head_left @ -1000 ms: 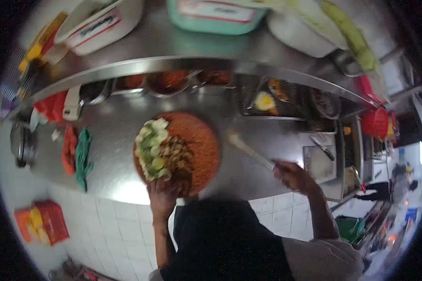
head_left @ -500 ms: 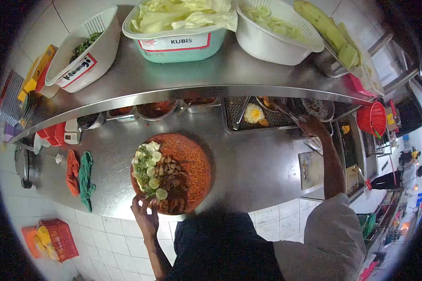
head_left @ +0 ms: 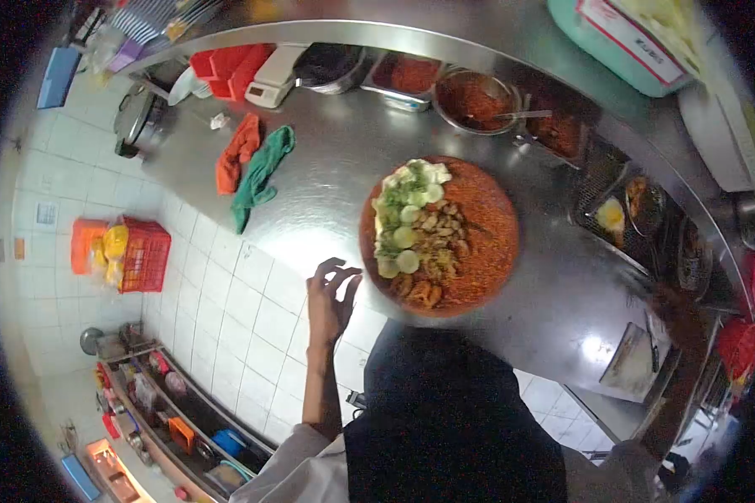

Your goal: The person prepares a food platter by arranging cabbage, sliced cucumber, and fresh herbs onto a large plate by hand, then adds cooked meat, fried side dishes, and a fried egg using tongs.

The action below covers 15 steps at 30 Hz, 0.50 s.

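Observation:
A large round platter (head_left: 508,260) stands on the steel counter, covered with orange-red grains. Along its left part lie cucumber slices (head_left: 405,237) over pale cabbage with green herbs, then brown chopped meat (head_left: 440,226). Curled shrimp-like pieces (head_left: 424,293) sit near the front edge. My left hand (head_left: 334,298) is just off the platter's front left edge, fingers bent and apart, with nothing in them. My right hand (head_left: 678,308) is at the far right, beside the rack tray with a fried egg (head_left: 611,216); it is dark and blurred, so its fingers cannot be made out.
Behind the platter are a steel bowl of red sauce (head_left: 475,102) with a spoon and trays of sauce. Orange cloth (head_left: 240,155) and green cloth (head_left: 264,176) lie at left, near a white scale (head_left: 274,77). A cutting board (head_left: 633,363) is at right. A steel shelf (head_left: 344,32) overhangs the back.
The view has swung left, so the platter shows further right. My left hand has come away from the food at the platter's edge. My right hand remains by the egg tray.

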Available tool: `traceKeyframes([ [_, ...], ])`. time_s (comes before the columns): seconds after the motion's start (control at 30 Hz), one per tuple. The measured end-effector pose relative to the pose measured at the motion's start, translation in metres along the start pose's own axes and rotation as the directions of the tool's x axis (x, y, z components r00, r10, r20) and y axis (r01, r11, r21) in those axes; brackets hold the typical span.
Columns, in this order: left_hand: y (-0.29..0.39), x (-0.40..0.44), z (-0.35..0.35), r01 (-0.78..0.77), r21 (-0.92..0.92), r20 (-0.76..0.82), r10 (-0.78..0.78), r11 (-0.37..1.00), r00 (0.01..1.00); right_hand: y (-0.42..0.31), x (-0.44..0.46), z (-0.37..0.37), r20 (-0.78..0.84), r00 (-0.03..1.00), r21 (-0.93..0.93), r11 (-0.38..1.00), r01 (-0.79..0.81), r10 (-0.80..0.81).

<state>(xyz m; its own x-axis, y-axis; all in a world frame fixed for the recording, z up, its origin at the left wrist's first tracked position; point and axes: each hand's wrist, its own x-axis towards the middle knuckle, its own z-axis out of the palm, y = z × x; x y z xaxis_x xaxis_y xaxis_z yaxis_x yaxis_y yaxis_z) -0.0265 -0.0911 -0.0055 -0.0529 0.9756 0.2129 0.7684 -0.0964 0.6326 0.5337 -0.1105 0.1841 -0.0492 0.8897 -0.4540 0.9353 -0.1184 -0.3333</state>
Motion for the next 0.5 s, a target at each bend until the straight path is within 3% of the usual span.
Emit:
traceKeyframes([
  [0.1, 0.015, 0.007, -0.002, -0.031, 0.051, 0.048, 0.029, 0.998, 0.998, -0.094, 0.039, 0.0, 0.312, 0.928, -0.089, 0.966, 0.242, -0.204],
  [0.13, 0.016, 0.008, -0.002, 0.012, -0.011, 0.11, -0.01, 1.0, 0.994, -0.113, 0.054, 0.008, 0.323, 0.884, -0.114, 0.913, 0.39, -0.338],
  [0.17, 0.009, 0.005, 0.009, 0.197, -0.418, 0.108, -0.167, 0.887, 0.98, -0.131, 0.078, 0.018, 0.338, 0.82, -0.139, 0.837, 0.529, -0.462],
  [0.23, 0.02, 0.009, -0.001, -0.074, 0.022, 0.115, 0.071, 0.997, 0.991, -0.173, 0.117, 0.033, 0.373, 0.745, -0.173, 0.747, 0.642, -0.553],
  [0.33, 0.01, 0.001, 0.006, 0.014, -0.159, 0.101, 0.002, 0.987, 0.995, -0.218, 0.159, 0.047, 0.454, 0.663, -0.19, 0.663, 0.724, -0.595],
  [0.4, 0.008, -0.002, 0.0, 0.016, -0.163, 0.082, -0.002, 0.987, 0.997, -0.25, 0.173, 0.049, 0.605, 0.609, -0.29, 0.571, 0.768, -0.512],
  [0.5, 0.009, -0.006, -0.01, 0.016, -0.12, 0.061, -0.009, 0.993, 0.998, -0.269, 0.173, 0.039, 0.605, 0.594, -0.302, 0.537, 0.788, -0.53],
])
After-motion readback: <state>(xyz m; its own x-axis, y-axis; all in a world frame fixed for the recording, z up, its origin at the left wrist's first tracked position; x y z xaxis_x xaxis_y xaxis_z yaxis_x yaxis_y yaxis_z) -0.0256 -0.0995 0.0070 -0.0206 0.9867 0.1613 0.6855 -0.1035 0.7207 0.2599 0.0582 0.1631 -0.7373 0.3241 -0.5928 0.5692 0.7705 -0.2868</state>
